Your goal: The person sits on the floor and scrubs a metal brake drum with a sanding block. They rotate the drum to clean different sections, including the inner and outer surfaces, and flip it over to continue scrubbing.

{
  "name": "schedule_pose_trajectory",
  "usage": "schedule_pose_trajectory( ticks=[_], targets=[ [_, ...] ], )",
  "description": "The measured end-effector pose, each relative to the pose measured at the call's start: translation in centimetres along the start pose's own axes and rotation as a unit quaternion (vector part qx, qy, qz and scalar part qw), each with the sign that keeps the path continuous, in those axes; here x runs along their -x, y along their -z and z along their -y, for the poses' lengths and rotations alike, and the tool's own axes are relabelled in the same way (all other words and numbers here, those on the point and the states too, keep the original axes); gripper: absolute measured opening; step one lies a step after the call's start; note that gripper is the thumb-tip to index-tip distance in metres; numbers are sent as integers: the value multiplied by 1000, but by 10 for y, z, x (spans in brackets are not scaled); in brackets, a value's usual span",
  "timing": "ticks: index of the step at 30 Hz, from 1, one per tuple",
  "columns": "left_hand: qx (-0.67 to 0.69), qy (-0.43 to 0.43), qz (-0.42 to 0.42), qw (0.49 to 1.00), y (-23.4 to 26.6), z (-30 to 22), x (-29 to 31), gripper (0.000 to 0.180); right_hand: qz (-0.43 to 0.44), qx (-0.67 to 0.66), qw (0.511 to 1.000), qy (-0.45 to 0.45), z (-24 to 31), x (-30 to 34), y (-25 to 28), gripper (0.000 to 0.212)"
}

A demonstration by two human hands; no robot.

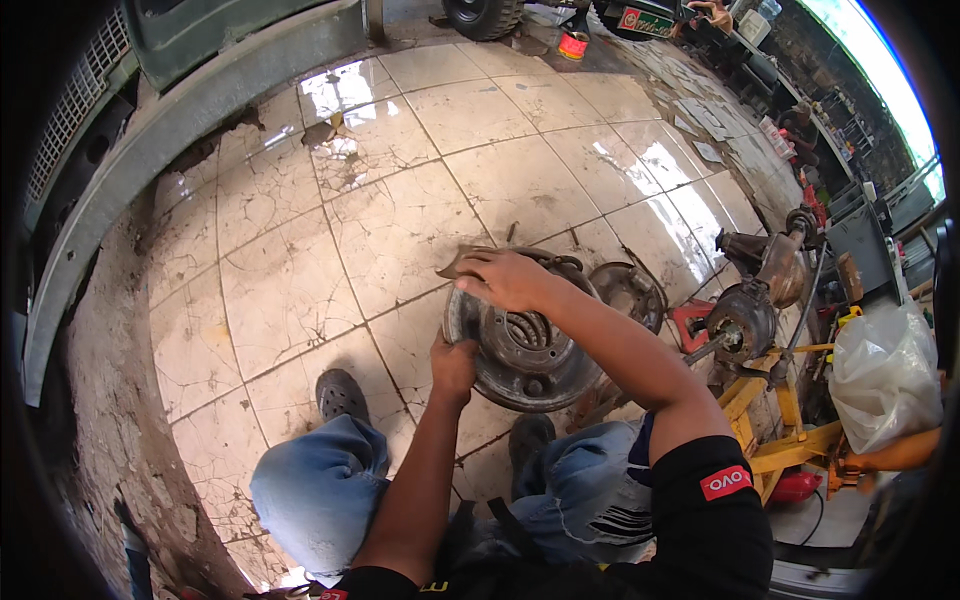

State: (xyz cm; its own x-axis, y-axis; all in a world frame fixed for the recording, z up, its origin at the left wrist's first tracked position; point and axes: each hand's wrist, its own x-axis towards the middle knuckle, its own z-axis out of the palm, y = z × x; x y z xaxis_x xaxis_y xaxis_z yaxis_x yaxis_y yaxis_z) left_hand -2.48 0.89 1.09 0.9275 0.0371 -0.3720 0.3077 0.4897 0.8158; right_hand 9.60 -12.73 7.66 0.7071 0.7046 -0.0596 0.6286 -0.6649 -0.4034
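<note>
A round, greasy metal brake drum [530, 385] with a raised hub in its middle is held tilted in front of my knees. My left hand [455, 368] grips its left rim, with the fingers partly hidden behind it. At the upper left of the rim, my right hand [500, 278] is closed over a brown, bent sheet [458, 260] that looks like sandpaper, pressing it against the edge. My right forearm crosses over the drum and hides part of it. A second round metal plate [630, 292] lies just beyond, on the right.
Cracked floor tiles [400, 210] spread ahead. On the right are an axle housing [780, 270], a yellow stand [790, 440] and a clear plastic bag [885, 375]. A vehicle's metal bumper [200, 85] curves along the left. A red-and-yellow can [573, 46] stands at the far side.
</note>
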Motion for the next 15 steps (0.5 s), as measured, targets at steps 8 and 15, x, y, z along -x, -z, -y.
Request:
schedule_pose_trajectory(
  ticks=[8, 15],
  targets=[
    [16, 7, -6, 1000, 1, 3, 0, 49, 1, 31, 999, 35, 1, 4, -19, 59],
    [40, -17, -17, 999, -1, 15, 4, 47, 20, 101, 995, -13, 13, -1, -19, 62]
  ],
)
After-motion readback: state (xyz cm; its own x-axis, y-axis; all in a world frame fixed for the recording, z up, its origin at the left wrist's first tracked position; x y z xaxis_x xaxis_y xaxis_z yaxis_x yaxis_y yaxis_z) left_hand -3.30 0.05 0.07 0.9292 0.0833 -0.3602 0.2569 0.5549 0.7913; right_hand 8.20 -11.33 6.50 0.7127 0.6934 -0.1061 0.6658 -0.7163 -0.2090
